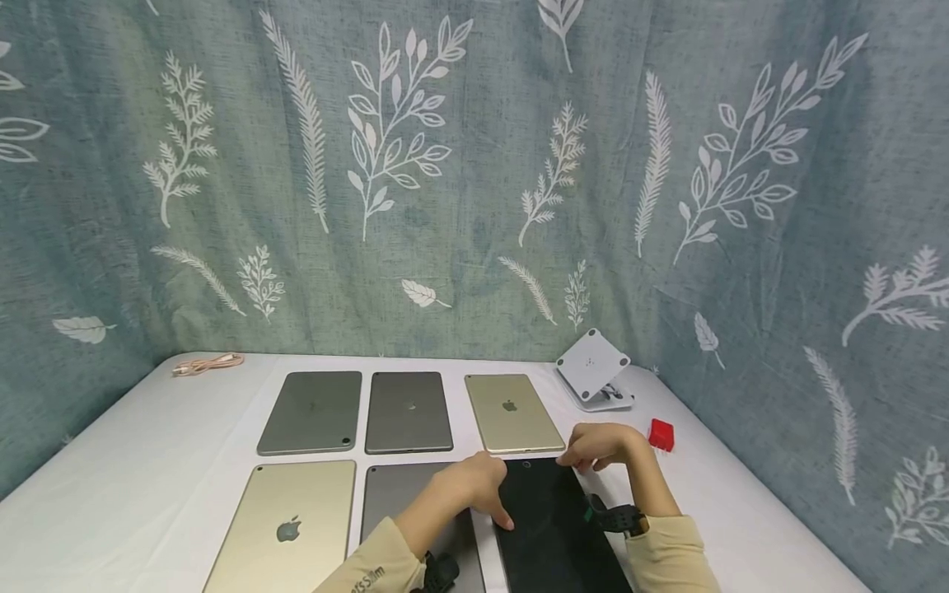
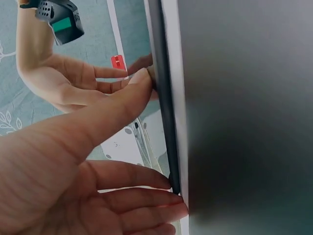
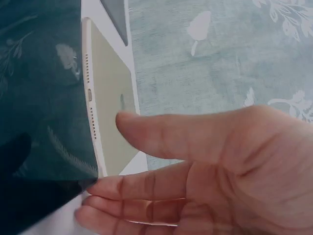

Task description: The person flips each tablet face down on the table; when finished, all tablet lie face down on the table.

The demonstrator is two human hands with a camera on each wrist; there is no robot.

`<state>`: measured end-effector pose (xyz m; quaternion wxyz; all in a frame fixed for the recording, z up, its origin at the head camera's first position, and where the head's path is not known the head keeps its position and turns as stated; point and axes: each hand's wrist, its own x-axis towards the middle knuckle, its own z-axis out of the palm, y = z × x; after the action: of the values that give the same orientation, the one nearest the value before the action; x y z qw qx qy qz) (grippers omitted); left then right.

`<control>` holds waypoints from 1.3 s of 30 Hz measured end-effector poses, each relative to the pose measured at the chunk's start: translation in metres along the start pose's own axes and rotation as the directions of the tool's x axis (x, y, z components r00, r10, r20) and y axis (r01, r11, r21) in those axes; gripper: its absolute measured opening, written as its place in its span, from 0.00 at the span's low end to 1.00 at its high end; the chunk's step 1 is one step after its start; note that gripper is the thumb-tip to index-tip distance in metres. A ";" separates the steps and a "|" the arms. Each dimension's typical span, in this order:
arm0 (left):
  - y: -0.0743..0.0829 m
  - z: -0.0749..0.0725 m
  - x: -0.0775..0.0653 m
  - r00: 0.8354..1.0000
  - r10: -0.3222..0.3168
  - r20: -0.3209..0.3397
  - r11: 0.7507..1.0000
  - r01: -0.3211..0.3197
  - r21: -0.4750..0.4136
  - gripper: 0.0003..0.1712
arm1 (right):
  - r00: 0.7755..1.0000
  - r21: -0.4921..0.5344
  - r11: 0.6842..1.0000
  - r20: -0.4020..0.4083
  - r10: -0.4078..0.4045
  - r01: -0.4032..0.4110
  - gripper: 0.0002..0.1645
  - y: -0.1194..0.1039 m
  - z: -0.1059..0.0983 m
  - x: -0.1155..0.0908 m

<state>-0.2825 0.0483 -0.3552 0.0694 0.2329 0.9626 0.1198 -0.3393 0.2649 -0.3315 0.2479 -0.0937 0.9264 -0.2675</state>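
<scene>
A black tablet (image 1: 559,531) lies at the near right with its glossy face up, a round mark near its far edge. My left hand (image 1: 474,486) is at its far left corner, the thumb (image 2: 142,81) touching the long edge and the straight fingers (image 2: 142,198) around the corner. At the far right corner, the fingertips of my right hand (image 1: 602,445) touch the tablet, while the right thumb (image 3: 146,134) stays apart, overlapping the gold tablet (image 3: 111,93) in the right wrist view.
Beside the black tablet lie a grey tablet (image 1: 396,486) and a large gold one (image 1: 296,511). Behind them are two more grey tablets, one (image 1: 315,412) and another (image 1: 408,412). A silver stand (image 1: 593,366), a red block (image 1: 661,435) and a coiled cable (image 1: 208,364) sit farther out.
</scene>
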 end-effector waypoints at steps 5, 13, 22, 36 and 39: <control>-0.005 -0.003 -0.002 1.000 -0.017 0.010 1.000 0.017 -0.011 0.25 | 0.997 0.150 0.987 0.036 -0.071 0.065 0.11 0.007 -0.008 -0.006; -0.010 -0.006 -0.003 0.999 -0.021 0.039 1.000 0.020 0.009 0.27 | 0.992 0.242 0.965 0.053 -0.117 0.101 0.23 0.007 -0.017 -0.017; -0.014 -0.009 -0.003 0.999 -0.002 0.041 1.000 0.002 -0.003 0.27 | 0.958 0.314 0.915 0.054 -0.282 0.252 0.25 0.004 -0.027 -0.022; -0.009 -0.003 0.002 0.994 0.098 0.040 0.994 -0.096 -0.053 0.24 | 0.895 0.246 0.873 0.041 -0.444 0.421 0.26 -0.009 -0.038 -0.034; -0.006 -0.001 0.002 0.994 0.107 0.034 0.994 -0.106 -0.040 0.23 | 0.889 0.220 0.870 0.029 -0.457 0.441 0.27 -0.013 -0.039 -0.037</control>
<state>-0.2873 0.0437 -0.3558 0.0849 0.2847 0.9449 0.1373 -0.3268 0.2827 -0.2810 0.2241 -0.2906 0.8356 -0.4087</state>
